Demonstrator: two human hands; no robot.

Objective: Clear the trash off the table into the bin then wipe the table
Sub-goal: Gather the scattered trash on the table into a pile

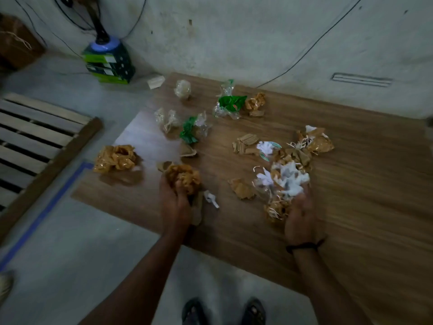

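A low wooden table is strewn with several crumpled wrappers and paper scraps. My left hand grips a crumpled orange-brown wrapper near the front left of the table. My right hand holds a bundle of white paper and clear plastic trash near the front middle. Another orange wrapper lies at the left edge. Two green wrappers and clear plastic balls lie farther back. Brown paper scraps and a plastic bag sit at the centre right. No bin is in view.
A wooden slatted pallet lies on the floor to the left. A green box with a blue-topped item stands against the wall behind the table. Cables hang along the wall. My feet in sandals stand at the table's front edge.
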